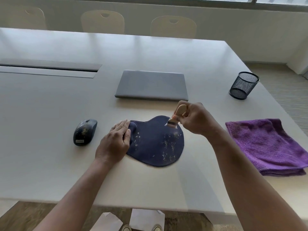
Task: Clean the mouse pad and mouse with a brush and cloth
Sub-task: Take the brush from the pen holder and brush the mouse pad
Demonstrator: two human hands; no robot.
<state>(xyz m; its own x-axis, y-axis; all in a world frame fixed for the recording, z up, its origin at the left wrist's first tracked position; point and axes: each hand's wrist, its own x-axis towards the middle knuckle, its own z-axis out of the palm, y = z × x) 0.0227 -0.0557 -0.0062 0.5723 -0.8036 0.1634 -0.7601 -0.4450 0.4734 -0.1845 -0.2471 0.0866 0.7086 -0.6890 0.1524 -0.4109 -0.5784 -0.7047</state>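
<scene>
At centre of the white surface (166, 52) lies the dark blue mouse pad (156, 144), flecked with pale crumbs across its right half and near its raised wrist rest. Left hand (115, 142) lies flat, fingers straight, pressing the pad's left edge at the wrist rest. Right hand (195, 119) grips the wooden handle of a small brush (176, 117), bristles down at the pad's far right edge. Mouse (85, 131), black and likewise speckled, sits apart to the left of the pad. Purple cloth (268, 145), folded, lies to the right, apart from the pad. Closed grey laptop (151, 85) sits just beyond the pad. Black mesh cup (244, 85) stands at far right. Three chairs (173, 26) line the far side.
</scene>
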